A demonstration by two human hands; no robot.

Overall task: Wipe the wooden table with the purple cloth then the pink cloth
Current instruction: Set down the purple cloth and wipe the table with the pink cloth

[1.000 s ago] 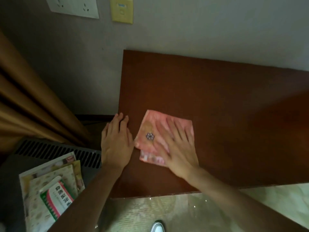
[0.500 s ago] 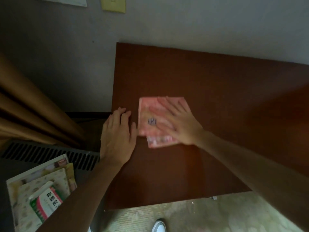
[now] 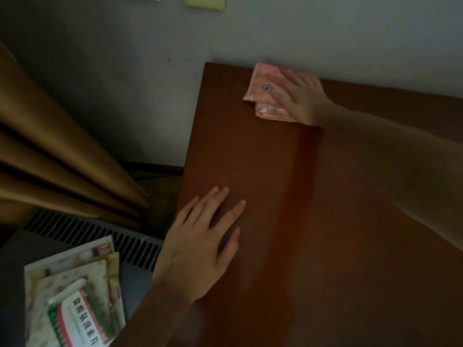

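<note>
Pink cloth (image 3: 263,90), folded into a rough square with a small flower mark on its top layer, lies flat at the far left part of the wooden tabletop (image 3: 275,196), close to the wall (image 3: 300,33) behind it. In the head view the right arm reaches long across the tabletop from the right edge, forearm stretched out and low over the wood. The right hand (image 3: 302,96) is spread flat, palm down, fingers opened and pointing toward the far left, pressing on the right half of the cloth; it pins the cloth rather than gripping it. The left arm comes up from the bottom edge, wrist bent slightly. The left hand (image 3: 200,246) lies flat and open on the near left edge of the tabletop, fingers loosely fanned, holding nothing, well apart from the cloth. Left of the tabletop hang tan curtains (image 3: 50,151), and below them a vented grey unit (image 3: 100,236) carries papers and a medicine box (image 3: 77,319)
</note>
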